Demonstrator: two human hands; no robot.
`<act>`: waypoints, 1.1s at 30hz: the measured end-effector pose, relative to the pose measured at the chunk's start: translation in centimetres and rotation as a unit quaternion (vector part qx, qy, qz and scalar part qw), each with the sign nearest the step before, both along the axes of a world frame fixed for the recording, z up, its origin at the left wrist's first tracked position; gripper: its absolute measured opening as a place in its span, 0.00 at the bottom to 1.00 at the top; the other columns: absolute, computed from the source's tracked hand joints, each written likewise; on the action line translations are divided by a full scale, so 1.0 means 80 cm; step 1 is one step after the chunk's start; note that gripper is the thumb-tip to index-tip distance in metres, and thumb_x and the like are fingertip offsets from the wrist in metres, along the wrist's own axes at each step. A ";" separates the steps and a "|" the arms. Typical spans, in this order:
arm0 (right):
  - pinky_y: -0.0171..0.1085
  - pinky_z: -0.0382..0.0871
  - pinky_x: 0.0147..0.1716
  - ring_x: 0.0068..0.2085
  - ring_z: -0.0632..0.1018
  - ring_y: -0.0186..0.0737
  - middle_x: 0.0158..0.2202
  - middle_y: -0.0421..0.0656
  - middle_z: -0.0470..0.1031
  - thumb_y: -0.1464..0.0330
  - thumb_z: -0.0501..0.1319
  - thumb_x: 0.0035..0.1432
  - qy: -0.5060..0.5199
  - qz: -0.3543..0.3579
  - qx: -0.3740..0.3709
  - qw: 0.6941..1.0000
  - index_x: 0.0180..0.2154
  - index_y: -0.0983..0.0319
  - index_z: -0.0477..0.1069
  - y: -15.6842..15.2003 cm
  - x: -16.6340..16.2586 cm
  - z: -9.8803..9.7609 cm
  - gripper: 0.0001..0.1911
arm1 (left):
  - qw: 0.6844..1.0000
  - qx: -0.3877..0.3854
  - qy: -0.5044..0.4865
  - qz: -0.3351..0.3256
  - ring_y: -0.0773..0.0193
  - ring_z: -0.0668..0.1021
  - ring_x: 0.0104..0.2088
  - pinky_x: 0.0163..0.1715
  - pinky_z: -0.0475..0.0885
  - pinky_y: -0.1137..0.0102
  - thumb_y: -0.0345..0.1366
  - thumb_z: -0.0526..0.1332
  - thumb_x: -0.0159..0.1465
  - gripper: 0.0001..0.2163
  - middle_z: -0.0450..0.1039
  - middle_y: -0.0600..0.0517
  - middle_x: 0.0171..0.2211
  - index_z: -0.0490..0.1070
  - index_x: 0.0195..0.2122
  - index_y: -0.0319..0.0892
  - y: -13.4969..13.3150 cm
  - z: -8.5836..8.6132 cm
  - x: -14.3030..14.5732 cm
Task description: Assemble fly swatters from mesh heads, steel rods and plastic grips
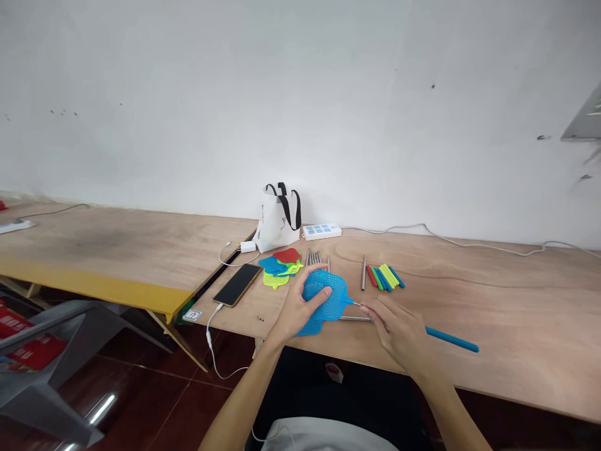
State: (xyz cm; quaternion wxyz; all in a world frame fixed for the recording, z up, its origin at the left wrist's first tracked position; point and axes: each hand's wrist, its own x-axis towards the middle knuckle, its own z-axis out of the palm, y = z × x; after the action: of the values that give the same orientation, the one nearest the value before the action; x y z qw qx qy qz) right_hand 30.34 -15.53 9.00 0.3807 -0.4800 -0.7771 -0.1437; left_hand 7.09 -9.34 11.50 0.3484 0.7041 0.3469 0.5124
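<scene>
My left hand (300, 304) is closed on a blue mesh fly swatter head (335, 297), thumb on top of the mesh. At the head's narrow neck, my right hand (397, 329) pinches a thin metal rod (357, 304); the rest of that rod is hidden by my fingers. Beneath my hands lies another blue swatter head (310, 327), partly covered. A metal tube (355, 318) runs from it under my right hand, roughly in line with a blue handle (453, 339) on the far side. How these parts join is hidden.
Loose red, blue and yellow swatter heads (287, 255) lie left, beside several metal tubes (313, 257). Coloured handle grips (387, 277) and a single tube (364, 273) lie right. Also on the table (516, 313) are a phone (238, 285), white bag (278, 219) and power strip (322, 232).
</scene>
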 end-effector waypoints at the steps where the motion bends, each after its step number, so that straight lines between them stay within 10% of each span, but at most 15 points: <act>1: 0.34 0.62 0.31 0.36 0.80 0.36 0.33 0.42 0.79 0.67 0.53 0.72 -0.022 -0.004 0.007 1.000 0.40 0.57 0.76 0.000 0.000 -0.001 0.13 | 1.000 0.008 0.007 -0.005 0.52 0.72 0.60 0.62 0.64 0.61 0.41 0.66 0.66 0.19 0.71 0.49 0.59 0.70 0.58 0.50 0.001 0.000 -0.001; 7: 0.33 0.63 0.31 0.36 0.80 0.36 0.34 0.42 0.80 0.67 0.52 0.72 -0.013 0.006 -0.011 1.000 0.39 0.57 0.76 0.004 0.001 -0.007 0.14 | 0.998 0.050 0.044 -0.004 0.53 0.74 0.59 0.60 0.68 0.60 0.39 0.65 0.67 0.19 0.74 0.48 0.57 0.71 0.59 0.49 0.002 -0.007 0.001; 16: 0.34 0.64 0.26 0.28 0.74 0.37 0.27 0.38 0.77 0.59 0.54 0.71 0.126 0.093 -0.226 0.961 0.34 0.57 0.73 0.006 0.010 0.006 0.16 | 0.942 0.326 0.078 -0.033 0.63 0.84 0.42 0.44 0.78 0.70 0.29 0.64 0.66 0.21 0.82 0.52 0.48 0.70 0.60 0.51 -0.005 -0.030 0.006; 24: 0.34 0.68 0.32 0.34 0.81 0.39 0.36 0.42 0.83 0.63 0.53 0.72 0.095 0.044 -0.080 0.991 0.40 0.57 0.76 0.007 -0.001 -0.005 0.14 | 0.999 0.031 0.006 0.029 0.52 0.75 0.58 0.59 0.69 0.58 0.40 0.68 0.64 0.23 0.73 0.48 0.58 0.70 0.60 0.49 0.003 -0.016 0.008; 33: 0.35 0.69 0.39 0.41 0.81 0.39 0.41 0.41 0.83 0.65 0.54 0.73 0.007 0.005 -0.023 1.000 0.47 0.56 0.77 0.013 -0.003 -0.009 0.12 | 0.996 -0.073 -0.036 0.020 0.51 0.72 0.58 0.57 0.69 0.59 0.40 0.70 0.61 0.26 0.69 0.50 0.60 0.68 0.60 0.51 0.013 -0.009 0.000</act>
State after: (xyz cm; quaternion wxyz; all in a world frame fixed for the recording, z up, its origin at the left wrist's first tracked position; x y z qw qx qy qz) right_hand 30.10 -14.48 8.24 0.3759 -0.4859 -0.7798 -0.1207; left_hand 7.11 -8.33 10.79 0.4007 0.6506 0.3847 0.5179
